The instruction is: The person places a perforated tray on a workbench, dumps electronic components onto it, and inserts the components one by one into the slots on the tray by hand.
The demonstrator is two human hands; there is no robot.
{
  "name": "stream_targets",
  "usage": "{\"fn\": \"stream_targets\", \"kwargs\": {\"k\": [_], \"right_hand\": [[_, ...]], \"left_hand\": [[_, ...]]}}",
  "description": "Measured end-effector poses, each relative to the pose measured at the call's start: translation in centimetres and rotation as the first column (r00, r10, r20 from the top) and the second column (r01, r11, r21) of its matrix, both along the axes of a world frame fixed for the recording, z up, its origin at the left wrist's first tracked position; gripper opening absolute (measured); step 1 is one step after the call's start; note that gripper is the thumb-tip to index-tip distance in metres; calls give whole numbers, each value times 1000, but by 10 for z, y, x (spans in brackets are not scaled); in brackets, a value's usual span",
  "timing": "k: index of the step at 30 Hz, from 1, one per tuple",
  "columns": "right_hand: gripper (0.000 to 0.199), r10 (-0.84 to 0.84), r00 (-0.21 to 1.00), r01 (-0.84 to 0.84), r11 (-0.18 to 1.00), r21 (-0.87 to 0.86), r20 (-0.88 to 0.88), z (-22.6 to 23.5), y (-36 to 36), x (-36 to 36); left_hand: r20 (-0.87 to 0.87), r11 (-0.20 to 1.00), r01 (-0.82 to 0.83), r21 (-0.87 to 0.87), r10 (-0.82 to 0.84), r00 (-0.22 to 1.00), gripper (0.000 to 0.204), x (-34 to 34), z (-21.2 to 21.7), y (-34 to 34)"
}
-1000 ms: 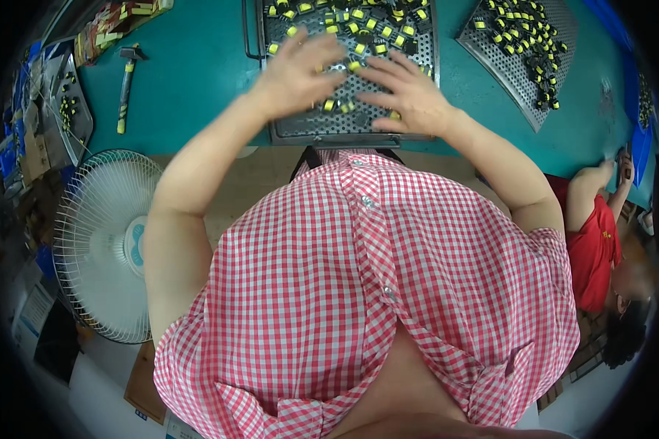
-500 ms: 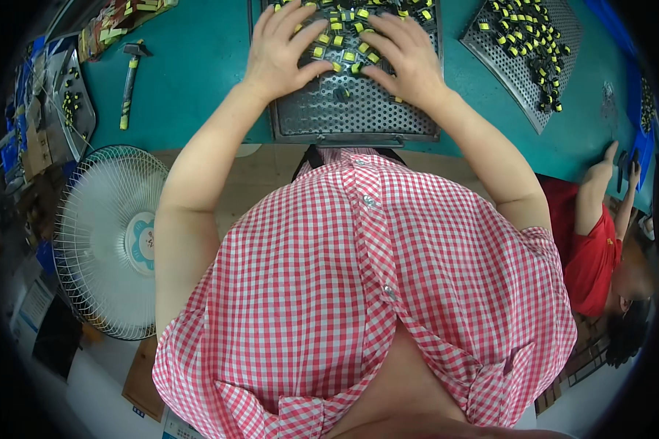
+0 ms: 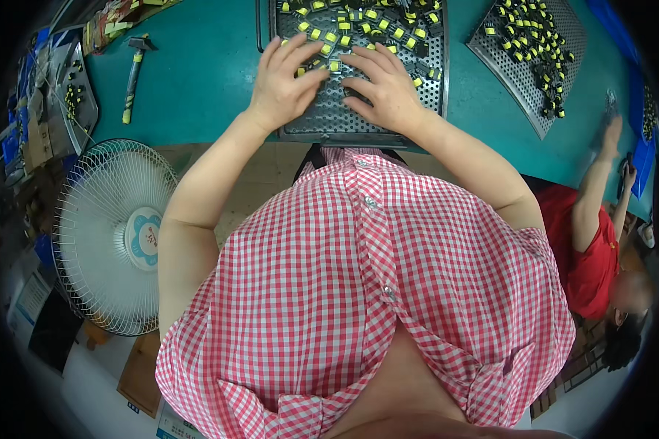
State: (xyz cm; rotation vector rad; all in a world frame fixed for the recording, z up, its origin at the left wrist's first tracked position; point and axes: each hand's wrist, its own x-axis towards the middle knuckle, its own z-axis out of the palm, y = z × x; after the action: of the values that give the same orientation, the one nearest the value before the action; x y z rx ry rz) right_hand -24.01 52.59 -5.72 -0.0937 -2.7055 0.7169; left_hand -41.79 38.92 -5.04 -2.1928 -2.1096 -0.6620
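Head-worn fisheye, left one of side-by-side pair, looks steeply down wearer's own front. Checked shirt (image 3: 373, 293) nearest, filling middle and bottom; left hand (image 3: 284, 84) and right hand (image 3: 386, 89) farther off, toward top edge. Bench (image 3: 198, 80) spans top, front edge bowed; dark rim rounds corners.

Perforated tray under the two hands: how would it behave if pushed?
The tray looks metal, so probably stiff. Lying flat, it seems unlikely to tip. The loose yellow-and-black parts on it may slide around.
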Motion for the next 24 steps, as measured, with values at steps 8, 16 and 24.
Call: {"fn": "stream_targets", "kwargs": {"k": [8, 16, 24], "right_hand": [[26, -116, 993, 115, 992, -47, -14, -2, 4, 14], [26, -156, 987, 154, 986, -56, -30, -2, 0, 20], [27, -164, 985, 162, 986, -46, -55, 3, -2, 22]], "left_hand": [[57, 990, -55, -127, 62, 996, 27, 15, -2, -5], [88, 987, -69, -143, 83, 993, 26, 20, -7, -2], [136, 997, -44, -64, 53, 989, 25, 24, -5, -5]]}}
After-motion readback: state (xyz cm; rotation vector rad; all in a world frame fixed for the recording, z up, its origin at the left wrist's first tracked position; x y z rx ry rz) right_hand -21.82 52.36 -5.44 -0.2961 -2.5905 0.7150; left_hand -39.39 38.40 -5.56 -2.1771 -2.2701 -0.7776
